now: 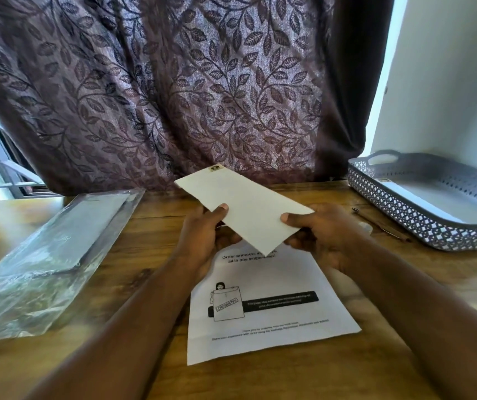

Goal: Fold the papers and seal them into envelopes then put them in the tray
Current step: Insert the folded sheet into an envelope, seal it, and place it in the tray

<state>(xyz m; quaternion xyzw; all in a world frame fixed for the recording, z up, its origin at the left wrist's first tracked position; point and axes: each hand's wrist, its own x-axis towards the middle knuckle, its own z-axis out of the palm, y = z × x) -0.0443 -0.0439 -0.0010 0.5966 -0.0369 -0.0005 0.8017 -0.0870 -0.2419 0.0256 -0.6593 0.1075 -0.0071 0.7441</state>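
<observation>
Head view shows me both hands raised over the surface with one cream envelope between them. The left hand pinches its near long edge, thumb on top. The right hand grips the near right corner the same way. The envelope is tilted with its plain face up and a small sticker at the far end. I cannot tell whether it is filled or sealed.

Under it a printed paper lies flat and unfolded, so I judge at least one round is left. If this envelope is empty, that sheet needs folding next. If it is full, it goes right to the tray.

The tray sits at the right edge, well apart from my hands, and already holds what looks like one white envelope. A clear plastic sleeve on the left seems to hold something flat, but glare hides it.
</observation>
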